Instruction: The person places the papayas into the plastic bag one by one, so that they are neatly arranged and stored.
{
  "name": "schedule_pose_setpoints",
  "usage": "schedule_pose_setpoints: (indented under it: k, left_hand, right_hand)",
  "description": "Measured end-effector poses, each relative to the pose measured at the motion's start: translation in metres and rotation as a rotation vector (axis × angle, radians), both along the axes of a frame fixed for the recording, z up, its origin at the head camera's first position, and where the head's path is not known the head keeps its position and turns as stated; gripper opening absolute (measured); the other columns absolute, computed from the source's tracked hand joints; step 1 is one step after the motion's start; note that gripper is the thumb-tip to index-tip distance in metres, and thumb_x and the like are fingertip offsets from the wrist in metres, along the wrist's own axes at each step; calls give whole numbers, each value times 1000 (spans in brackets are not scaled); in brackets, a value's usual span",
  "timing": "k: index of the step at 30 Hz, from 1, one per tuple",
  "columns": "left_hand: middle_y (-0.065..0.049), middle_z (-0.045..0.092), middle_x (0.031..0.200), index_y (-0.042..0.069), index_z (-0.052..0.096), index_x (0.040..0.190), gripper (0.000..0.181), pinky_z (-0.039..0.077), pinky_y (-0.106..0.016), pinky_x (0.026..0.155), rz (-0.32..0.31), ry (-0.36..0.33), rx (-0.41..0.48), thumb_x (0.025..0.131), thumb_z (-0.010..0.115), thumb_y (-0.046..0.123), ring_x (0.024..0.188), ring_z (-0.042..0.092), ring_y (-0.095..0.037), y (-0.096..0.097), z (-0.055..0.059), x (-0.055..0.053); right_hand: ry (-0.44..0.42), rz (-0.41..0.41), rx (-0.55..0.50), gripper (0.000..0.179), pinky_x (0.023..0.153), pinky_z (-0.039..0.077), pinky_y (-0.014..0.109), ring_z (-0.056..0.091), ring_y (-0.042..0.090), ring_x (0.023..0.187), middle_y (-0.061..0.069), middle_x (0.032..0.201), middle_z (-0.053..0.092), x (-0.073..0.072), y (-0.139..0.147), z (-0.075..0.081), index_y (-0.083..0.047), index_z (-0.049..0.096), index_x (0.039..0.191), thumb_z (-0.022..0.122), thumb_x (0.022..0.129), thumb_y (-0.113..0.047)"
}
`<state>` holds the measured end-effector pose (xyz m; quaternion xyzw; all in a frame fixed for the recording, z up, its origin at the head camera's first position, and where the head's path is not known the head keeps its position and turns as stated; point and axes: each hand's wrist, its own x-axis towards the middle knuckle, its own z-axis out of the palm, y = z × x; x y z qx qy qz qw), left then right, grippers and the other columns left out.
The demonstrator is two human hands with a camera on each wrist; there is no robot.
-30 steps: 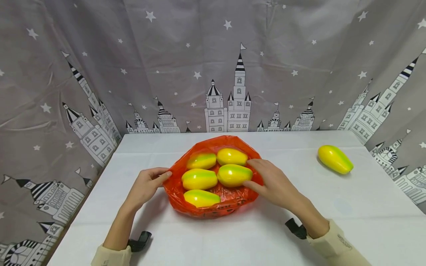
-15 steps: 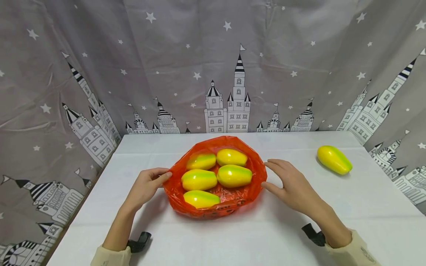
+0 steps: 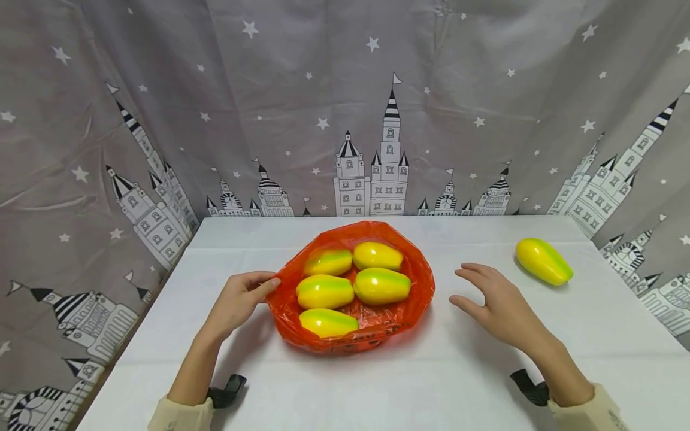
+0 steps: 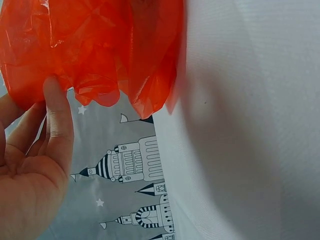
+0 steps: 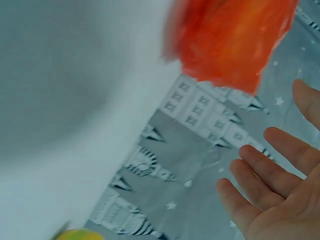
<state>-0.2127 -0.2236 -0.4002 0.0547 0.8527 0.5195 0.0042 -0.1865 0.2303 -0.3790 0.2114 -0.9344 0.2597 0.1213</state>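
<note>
A red plastic bag [image 3: 369, 323] stands with its mouth spread in the middle of the table, with several yellow-green papayas [image 3: 381, 286] lying inside. At the bag's left rim, my left hand [image 3: 233, 302] pinches the plastic between thumb and fingers, as the left wrist view also shows. My right hand [image 3: 504, 308] hovers to the right of the bag, apart from it, fingers spread and holding nothing. Beyond that hand, a single papaya [image 3: 543, 261] lies at the back right; only its end [image 5: 80, 235] shows in the right wrist view.
A white cloth covers the table [image 3: 345, 395]. Behind it hangs a grey curtain [image 3: 269, 72] printed with castles and stars, reaching down past the table's left and right edges. A black strap mount sits on each wrist.
My right hand has drawn back from the papayas in the bag, past its right rim, and out to the right. The left hand keeps its hold on the left rim.
</note>
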Motion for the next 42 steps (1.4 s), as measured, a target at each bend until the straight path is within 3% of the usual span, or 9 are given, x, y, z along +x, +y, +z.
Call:
schedule_pose_setpoints:
  k: [9, 27, 33, 42]
  left_hand:
    - [-17, 70, 109, -6, 66, 120, 38, 57, -29, 80, 3, -15, -20, 100, 59, 26, 91, 67, -25, 1, -2, -1]
    - [-18, 69, 110, -8, 65, 121, 39, 56, -27, 78, -4, -9, -18, 100, 60, 25, 92, 66, -25, 2, -1, 0]
    - [-17, 70, 109, -6, 66, 120, 38, 57, -29, 79, 11, -17, -29, 100, 59, 26, 92, 67, -26, 1, -2, -1]
    - [-17, 70, 109, -7, 66, 120, 38, 56, -27, 78, 8, -13, -29, 100, 60, 25, 92, 66, -25, 1, -3, -1]
  right_hand:
    - [-3, -63, -46, 48, 98, 39, 60, 51, 43, 120, 23, 127, 59, -8, 29, -15, 4, 61, 125, 74, 89, -24]
    - [62, -119, -77, 46, 90, 41, 62, 52, 49, 111, 32, 118, 59, -22, 69, -23, 10, 59, 121, 77, 84, -11]
    - [89, -200, -52, 43, 90, 41, 62, 52, 48, 110, 32, 118, 59, -31, 83, -23, 11, 59, 119, 76, 85, -11]
    - [26, -305, -68, 46, 94, 35, 69, 45, 56, 117, 37, 126, 52, -43, 103, -21, 13, 56, 122, 70, 92, -19]
